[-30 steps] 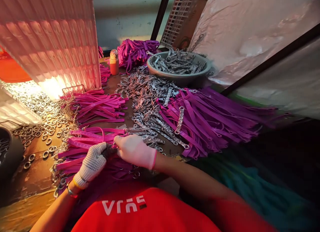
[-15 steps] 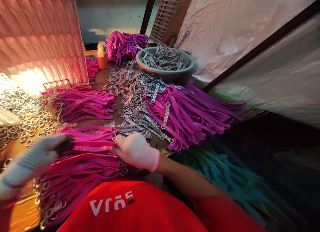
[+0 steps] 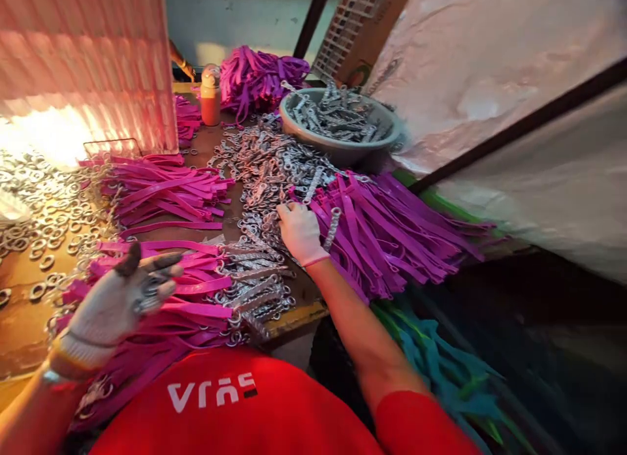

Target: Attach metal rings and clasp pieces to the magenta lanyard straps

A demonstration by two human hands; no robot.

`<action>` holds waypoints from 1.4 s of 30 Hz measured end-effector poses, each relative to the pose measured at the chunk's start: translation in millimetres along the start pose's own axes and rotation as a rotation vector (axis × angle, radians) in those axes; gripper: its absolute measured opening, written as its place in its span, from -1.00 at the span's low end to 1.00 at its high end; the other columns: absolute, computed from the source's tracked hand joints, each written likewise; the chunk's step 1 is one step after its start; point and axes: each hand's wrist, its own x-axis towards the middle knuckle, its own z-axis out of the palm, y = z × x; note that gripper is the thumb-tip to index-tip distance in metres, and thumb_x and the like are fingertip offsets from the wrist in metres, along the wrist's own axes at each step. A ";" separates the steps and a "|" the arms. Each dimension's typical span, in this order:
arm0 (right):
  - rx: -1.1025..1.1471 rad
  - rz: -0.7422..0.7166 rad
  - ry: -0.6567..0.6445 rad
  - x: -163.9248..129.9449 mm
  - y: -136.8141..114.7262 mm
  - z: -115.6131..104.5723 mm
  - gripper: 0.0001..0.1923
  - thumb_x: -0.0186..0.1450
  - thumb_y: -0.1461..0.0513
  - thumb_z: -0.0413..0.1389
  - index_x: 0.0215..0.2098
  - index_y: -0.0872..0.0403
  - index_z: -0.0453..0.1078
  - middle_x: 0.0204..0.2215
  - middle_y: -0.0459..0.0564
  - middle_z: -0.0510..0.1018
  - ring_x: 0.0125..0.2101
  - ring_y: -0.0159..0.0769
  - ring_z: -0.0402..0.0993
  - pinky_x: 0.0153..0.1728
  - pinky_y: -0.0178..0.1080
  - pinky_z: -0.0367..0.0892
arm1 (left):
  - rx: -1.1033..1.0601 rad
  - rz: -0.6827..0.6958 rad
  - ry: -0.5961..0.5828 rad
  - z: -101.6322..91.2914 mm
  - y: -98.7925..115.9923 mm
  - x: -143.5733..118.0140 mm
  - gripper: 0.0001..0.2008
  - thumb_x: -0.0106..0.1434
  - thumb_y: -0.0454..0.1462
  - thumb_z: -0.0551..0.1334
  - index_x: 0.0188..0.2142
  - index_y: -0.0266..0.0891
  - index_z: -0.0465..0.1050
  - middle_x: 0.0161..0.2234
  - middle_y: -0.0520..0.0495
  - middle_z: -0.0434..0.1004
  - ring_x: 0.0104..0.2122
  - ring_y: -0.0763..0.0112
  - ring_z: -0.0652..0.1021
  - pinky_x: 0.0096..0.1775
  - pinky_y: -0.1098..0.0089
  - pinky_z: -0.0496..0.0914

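Note:
My left hand, in a whitish glove with dark-stained fingertips, is raised palm up over the near bundle of magenta straps. Its lower fingers curl round several small metal rings, while thumb and forefinger stick out. Further right, my gloved right hand reaches into the pile of silver braided links with ringed ends. Its fingers are bent together on the pile, and whatever is between the fingertips is hidden. Beside the near straps' right ends lie more braided links, some seemingly joined to them.
Loose metal rings cover the left of the table under a bright light, beside a corrugated translucent panel. Behind stand an orange bottle and a grey basin of links. Magenta straps fan out right; teal straps hang below.
My right hand has left the strap ends and moved up and right to the link pile. My left hand has turned palm up, showing rings. Another person's hand now appears behind the panel.

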 end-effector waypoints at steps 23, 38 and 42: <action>0.922 -0.424 -0.439 -78.3 -175.1 -49.0 -0.68 0.36 0.24 0.03 0.06 0.03 0.43 -0.21 -0.07 0.61 -0.24 -0.33 0.52 -0.13 -0.27 0.40 | -0.025 0.205 -0.187 0.0 -51.0 -7.7 -0.55 0.25 -0.23 0.24 0.13 -0.27 0.36 -0.43 -0.09 0.57 -0.54 0.45 0.48 -0.50 0.51 0.28; 1.028 -0.206 -0.161 -97.0 -178.0 -34.3 -0.71 0.40 0.14 0.07 0.07 -0.01 0.37 -0.22 -0.05 0.55 -0.23 -0.31 0.50 -0.10 -0.22 0.44 | -0.253 0.271 -0.006 24.8 -67.3 -2.1 -0.66 0.24 -0.03 0.34 -0.34 -0.28 0.41 -0.60 0.11 0.29 -0.65 0.62 0.20 -0.61 0.54 0.04; 1.002 -0.307 -0.265 -87.4 -167.7 -40.9 -0.58 0.44 0.17 0.01 0.25 -0.01 0.20 0.03 0.05 0.50 0.00 -0.27 0.47 0.08 -0.13 0.38 | -0.212 0.196 -0.025 19.8 -60.5 -3.5 -0.65 0.23 -0.02 0.35 -0.34 -0.27 0.41 -0.48 0.05 0.37 -0.60 0.63 0.27 -0.58 0.56 0.09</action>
